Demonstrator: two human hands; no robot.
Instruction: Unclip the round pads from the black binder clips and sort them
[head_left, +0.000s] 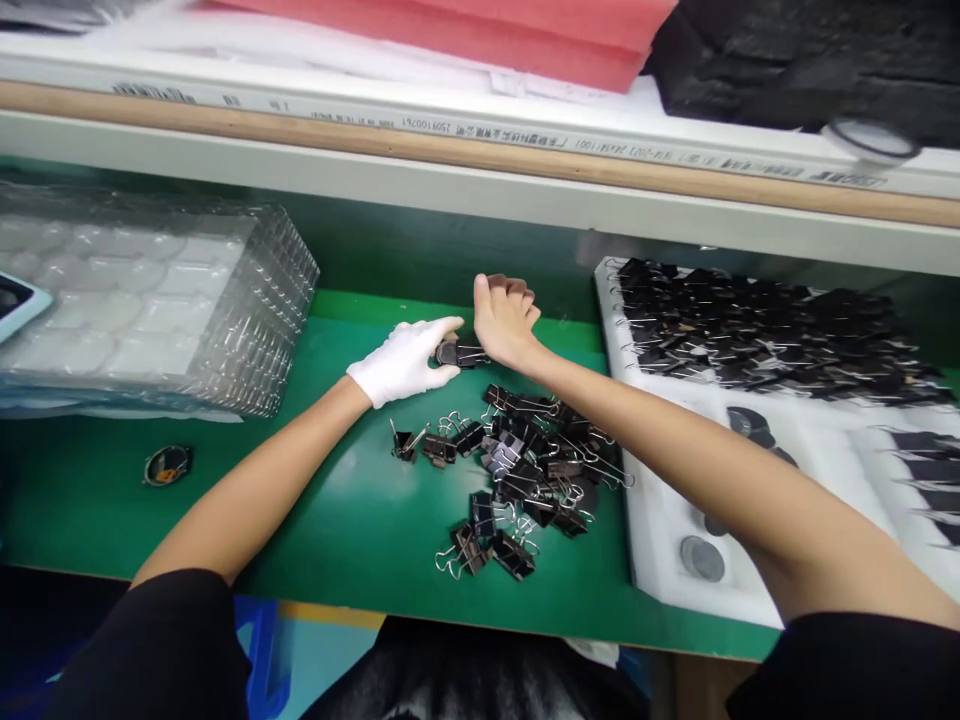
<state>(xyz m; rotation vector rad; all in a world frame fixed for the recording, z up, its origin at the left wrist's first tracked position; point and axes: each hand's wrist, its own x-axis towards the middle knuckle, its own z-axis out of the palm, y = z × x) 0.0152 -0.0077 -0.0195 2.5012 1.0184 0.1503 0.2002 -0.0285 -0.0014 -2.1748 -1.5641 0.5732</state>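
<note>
My left hand point(411, 358), in a white glove, grips a small dark round piece point(447, 353) between thumb and fingers. A black binder clip point(471, 356) sits at its right side, its wire handles pointing right. My bare right hand point(507, 318) is bent back at the wrist, its fingers apart and pointing up and away, with brownish covers on the tips. Its heel is at the clip's handles; whether it presses on them I cannot tell. Below both hands lies a loose pile of black binder clips point(525, 465) with silver handles on the green table point(337, 520).
Stacked clear plastic trays point(247, 310) stand at left, with a round watch-like part point(167, 465) in front. At right, a white foam tray point(652, 540) holds rows of clipped pieces point(750, 330) and dark discs point(703, 558). A shelf edge point(450, 170) crosses above.
</note>
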